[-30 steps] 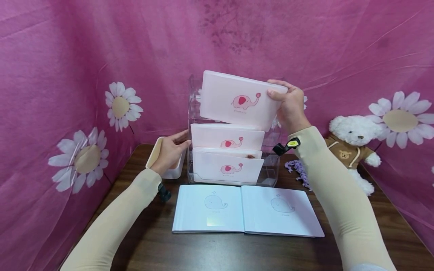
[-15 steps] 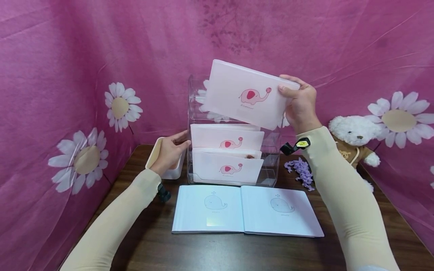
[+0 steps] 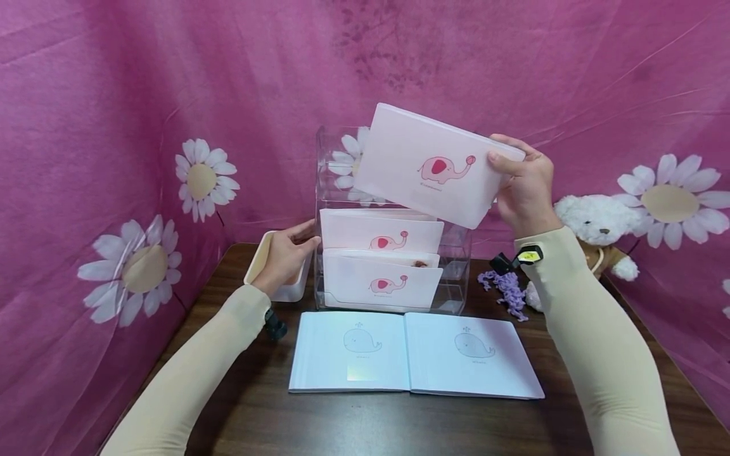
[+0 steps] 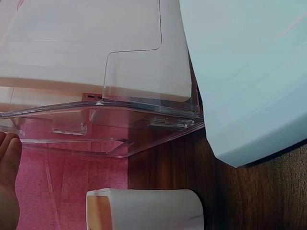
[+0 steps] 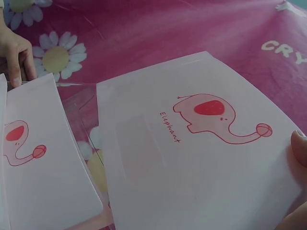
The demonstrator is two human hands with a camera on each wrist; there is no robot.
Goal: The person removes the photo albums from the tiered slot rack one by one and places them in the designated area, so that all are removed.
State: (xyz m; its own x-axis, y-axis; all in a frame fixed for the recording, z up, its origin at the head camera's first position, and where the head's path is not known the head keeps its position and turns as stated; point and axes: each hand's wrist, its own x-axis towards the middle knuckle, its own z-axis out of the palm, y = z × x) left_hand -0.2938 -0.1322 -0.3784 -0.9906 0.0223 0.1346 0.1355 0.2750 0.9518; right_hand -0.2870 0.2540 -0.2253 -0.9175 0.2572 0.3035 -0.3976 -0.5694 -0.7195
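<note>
My right hand [image 3: 526, 183] pinches a white photo album [image 3: 430, 166] at its right end, thumb in front. The album is tilted in the air above a clear tiered rack [image 3: 453, 278], its pink elephant facing me. With thumb and fingers, my left hand [image 3: 285, 253] holds the rack's left side edge; in the left wrist view only part of that hand [image 4: 8, 177] shows. Two more elephant albums, a middle one [image 3: 353, 228] and a lower one [image 3: 348, 282], stand in the rack's lower tiers. In the right wrist view the held album [image 5: 158, 167] reads "Elephant".
An open album [image 3: 376, 373] with whale drawings lies in front of the rack. Beside my left hand stands a white bin [image 3: 293, 291]. At the right are purple yarn-like strands [image 3: 507, 291] and a white teddy bear [image 3: 595, 218]. A pink flowered cloth [image 3: 274, 76] hangs behind.
My right hand has drawn the album rightward and away from the rack's upper tier, tilting it more. The left hand has stayed at the rack's edge.
</note>
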